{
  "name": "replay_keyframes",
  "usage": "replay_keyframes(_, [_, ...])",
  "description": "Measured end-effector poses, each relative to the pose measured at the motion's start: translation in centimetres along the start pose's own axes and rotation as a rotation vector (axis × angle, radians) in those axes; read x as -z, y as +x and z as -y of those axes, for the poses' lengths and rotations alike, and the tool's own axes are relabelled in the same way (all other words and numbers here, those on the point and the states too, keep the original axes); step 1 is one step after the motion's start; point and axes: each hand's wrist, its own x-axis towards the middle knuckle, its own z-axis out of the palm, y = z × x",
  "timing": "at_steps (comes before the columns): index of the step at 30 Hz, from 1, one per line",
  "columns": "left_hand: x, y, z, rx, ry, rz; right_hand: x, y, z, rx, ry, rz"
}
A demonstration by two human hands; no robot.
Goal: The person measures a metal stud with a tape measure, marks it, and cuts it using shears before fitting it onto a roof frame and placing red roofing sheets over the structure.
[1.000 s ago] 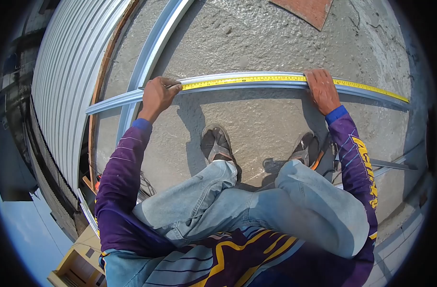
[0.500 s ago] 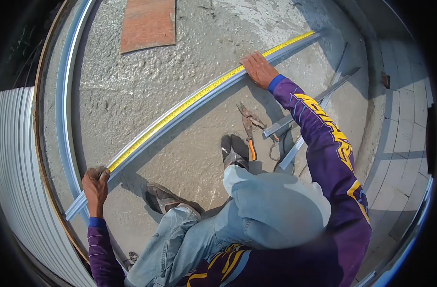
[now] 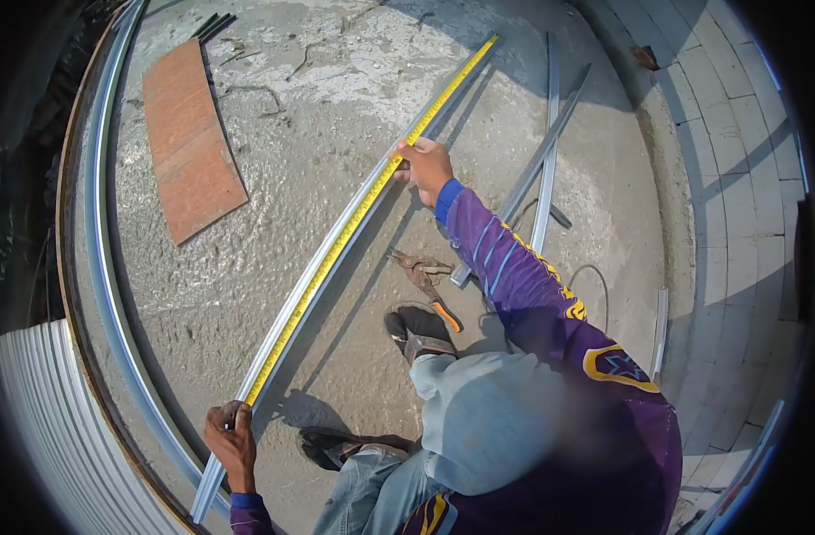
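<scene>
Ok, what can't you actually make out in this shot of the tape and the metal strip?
- Tape measure numbers: head view, too small to read.
- Near end of the tape: covered by the left hand.
- Metal strip under the tape: its top face is mostly hidden.
- What the right hand pinches: fingers cover it.
- Snips jaws: too small.

Rough grey concrete floor (image 3: 274,241) in hard sunlight; a reddish board (image 3: 189,143) lies on it, pale paving blocks (image 3: 737,178) along its right edge, corrugated sheeting (image 3: 42,437) at lower left.

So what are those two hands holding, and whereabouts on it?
Both press a yellow tape measure onto a metal strip: the left hand near the strip's near end, the right hand farther along.
</scene>
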Motion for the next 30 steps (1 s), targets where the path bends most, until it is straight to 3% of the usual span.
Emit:
replay_keyframes(3, [-0.6, 0.2, -0.8, -0.011, -0.103, -0.039, 1.6, 4.0, 0.2, -0.038, 0.054, 0.001])
replay_keyframes(9, [-0.1, -0.5, 1.7, 0.051, 0.003, -0.025, 4.9, 10.6, 1.1, -0.061, 0.126, -0.119])
replay_keyframes(21, [-0.6, -1.5, 1.7, 0.147, -0.053, 0.045, 5.6, 8.8, 0.1, -0.124, 0.073, -0.136])
replay_keyframes(30, [-0.7, -0.7, 2.4, 0.086, -0.047, -0.024, 5.9, 10.0, -0.4, -0.167, 0.078, -0.106])
